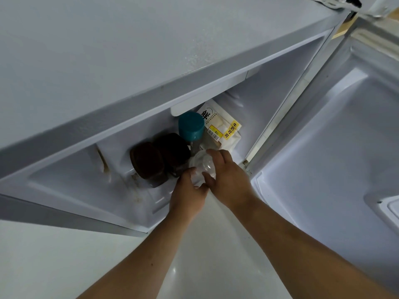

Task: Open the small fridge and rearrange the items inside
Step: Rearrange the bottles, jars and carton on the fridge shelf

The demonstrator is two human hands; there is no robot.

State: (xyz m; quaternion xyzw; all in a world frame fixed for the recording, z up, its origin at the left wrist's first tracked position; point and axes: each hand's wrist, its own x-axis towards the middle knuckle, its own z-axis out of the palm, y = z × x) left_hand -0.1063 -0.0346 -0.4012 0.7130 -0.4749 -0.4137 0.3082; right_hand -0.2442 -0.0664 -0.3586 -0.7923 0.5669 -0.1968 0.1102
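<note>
Head view shows us that the fridge door (336, 134) is already swung open to the right, so we judge the step in hand is the rearranging itself. Both our hands are on one clear plastic cup (201, 167) at the front of the fridge floor (86, 186). Our left hand (189, 194) closes on its lower side from the left, and our right hand (228, 175) wraps over its top and right side, with the fingers (212, 157) curled on the rim. We cannot tell if the cup is lifted or if it rests on the floor, and what is inside it is not clear.

Just behind and left of the cup stand two dark brown jars (159, 160), touching each other. A bottle with a teal cap (191, 125) stands behind it, and a white bread bag with a yellow label (222, 128) leans at the back right. The left part of the floor is bare.

To do this step well, we should keep the cup level and hold it gently, because thin plastic probably bends under a hard squeeze. We should move it slowly and watch the left knuckles, which are very near the front jar. It is better to choose the free place first, and to release one hand only when the cup stands firm
</note>
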